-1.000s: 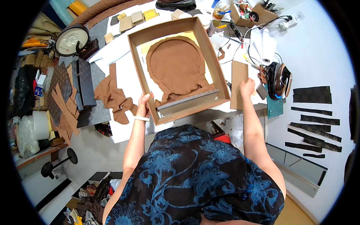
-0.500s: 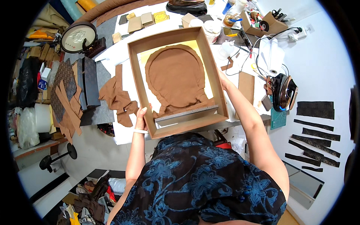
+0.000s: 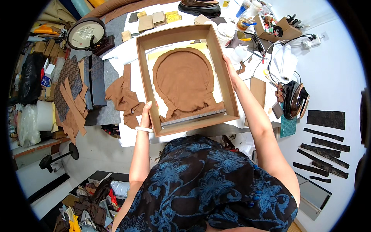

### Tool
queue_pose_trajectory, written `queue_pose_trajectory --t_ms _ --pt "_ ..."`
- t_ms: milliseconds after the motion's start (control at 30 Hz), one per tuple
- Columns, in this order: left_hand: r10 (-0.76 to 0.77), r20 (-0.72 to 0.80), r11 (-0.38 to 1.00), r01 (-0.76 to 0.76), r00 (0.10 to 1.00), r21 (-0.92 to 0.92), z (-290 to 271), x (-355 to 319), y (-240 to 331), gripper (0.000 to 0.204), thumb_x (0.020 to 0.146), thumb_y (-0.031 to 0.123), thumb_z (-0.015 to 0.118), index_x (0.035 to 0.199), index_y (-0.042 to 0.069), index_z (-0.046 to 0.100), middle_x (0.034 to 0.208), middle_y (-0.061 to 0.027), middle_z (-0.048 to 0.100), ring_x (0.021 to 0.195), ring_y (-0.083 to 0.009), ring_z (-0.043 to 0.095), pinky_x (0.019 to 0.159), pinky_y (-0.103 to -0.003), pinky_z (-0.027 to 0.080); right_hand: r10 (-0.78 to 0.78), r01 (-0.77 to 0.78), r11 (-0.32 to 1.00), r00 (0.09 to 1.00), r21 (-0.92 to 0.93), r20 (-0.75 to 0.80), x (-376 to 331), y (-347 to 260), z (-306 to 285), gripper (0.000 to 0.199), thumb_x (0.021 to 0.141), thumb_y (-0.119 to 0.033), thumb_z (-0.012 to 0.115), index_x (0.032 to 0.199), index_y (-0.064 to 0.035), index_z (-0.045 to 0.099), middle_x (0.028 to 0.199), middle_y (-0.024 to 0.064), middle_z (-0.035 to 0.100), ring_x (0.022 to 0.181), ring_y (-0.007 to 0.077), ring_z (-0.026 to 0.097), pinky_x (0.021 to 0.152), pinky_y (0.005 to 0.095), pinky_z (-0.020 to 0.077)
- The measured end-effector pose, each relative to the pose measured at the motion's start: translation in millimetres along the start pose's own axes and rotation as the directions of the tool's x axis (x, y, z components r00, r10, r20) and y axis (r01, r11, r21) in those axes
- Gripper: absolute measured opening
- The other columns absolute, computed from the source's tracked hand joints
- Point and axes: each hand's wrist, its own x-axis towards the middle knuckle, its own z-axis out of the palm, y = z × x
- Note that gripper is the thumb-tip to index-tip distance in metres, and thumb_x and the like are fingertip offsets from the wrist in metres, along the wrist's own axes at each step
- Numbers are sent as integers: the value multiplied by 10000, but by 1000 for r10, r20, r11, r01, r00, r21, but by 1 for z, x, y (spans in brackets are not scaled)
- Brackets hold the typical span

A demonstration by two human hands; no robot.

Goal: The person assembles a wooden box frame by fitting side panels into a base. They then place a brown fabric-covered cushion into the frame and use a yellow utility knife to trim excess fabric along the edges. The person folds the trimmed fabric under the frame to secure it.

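Note:
Between both hands I hold a deep brown rectangular frame (image 3: 177, 37) with tall walls, raised and tilted a little above the table. My left hand (image 3: 146, 112) is closed on its near left side, thumb up by the rim. On the far right side, my right hand (image 3: 230, 69) grips the outer wall, its fingers partly hidden. Through the frame's opening shows brown fabric (image 3: 183, 79) with a large round outline and gathered, wrinkled edges. Yellow and white sheets lie under the fabric. A grey marked strip (image 3: 193, 117) runs along its near edge.
Brown fabric scraps (image 3: 123, 96) lie left of the frame, beside a dark box (image 3: 94, 81). An iron (image 3: 292, 100) stands at the right near a green mat (image 3: 288, 127). White tubs (image 3: 225, 31), a squeeze bottle (image 3: 239, 53) and cables crowd the far right.
The frame has moved slightly away from me, and its near wall now sits closer to the grey strip. Both hands keep their grip. The whole view has shifted a little.

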Motion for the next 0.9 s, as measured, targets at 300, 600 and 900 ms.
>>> queue_pose_trajectory --t_ms 300,600,900 --pt "-69 -101 998 69 992 -13 20 0 26 575 877 629 598 1068 86 611 865 -67 628 705 -155 619 598 -293 526 -1 0 999 1000 -32 -12 16 -4 7 757 970 -662 458 1512 -134 433 1460 71 530 1260 186 543 1023 336 455" --pt "-111 -87 990 104 990 -91 25 7 43 633 845 670 609 1150 115 585 883 -63 593 733 -167 615 608 -309 523 23 -39 989 994 -144 -108 23 -23 21 719 893 -733 501 1360 -191 571 1041 19 636 833 143 562 680 315 458" --pt "-115 -59 992 111 992 -53 26 13 50 702 826 708 604 1198 113 576 916 -67 580 757 -187 630 623 -339 531 -5 -12 987 994 -158 -110 15 -23 13 764 885 -733 518 1407 -176 549 1199 30 597 925 156 537 741 320 439"
